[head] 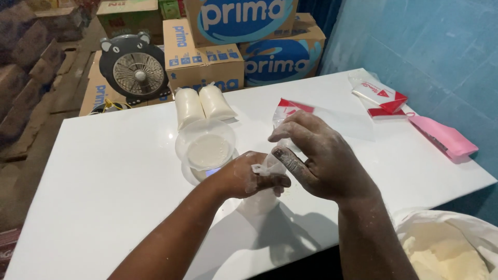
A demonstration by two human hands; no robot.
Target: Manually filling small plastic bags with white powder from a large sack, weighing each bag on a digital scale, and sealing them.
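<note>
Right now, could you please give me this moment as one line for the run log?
left hand: grips small clear bag neck | right hand: pinches bag top | clear bowl of white powder: behind | two filled bags: beyond bowl

Flour sack (446,243): cut off by bottom and right edges. Small plastic bag (267,171): mostly hidden behind left hand (249,176). Cardboard boxes (244,21): tops cropped.

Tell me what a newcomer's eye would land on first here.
First, the two flour-dusted hands at centre: the left hand grips a small clear bag of white powder while the right hand pinches its top. Just behind them a clear bowl of powder sits on the white table, with two filled bags beyond it. At far left, a bear-eared fan stands before stacked boxes.
</note>
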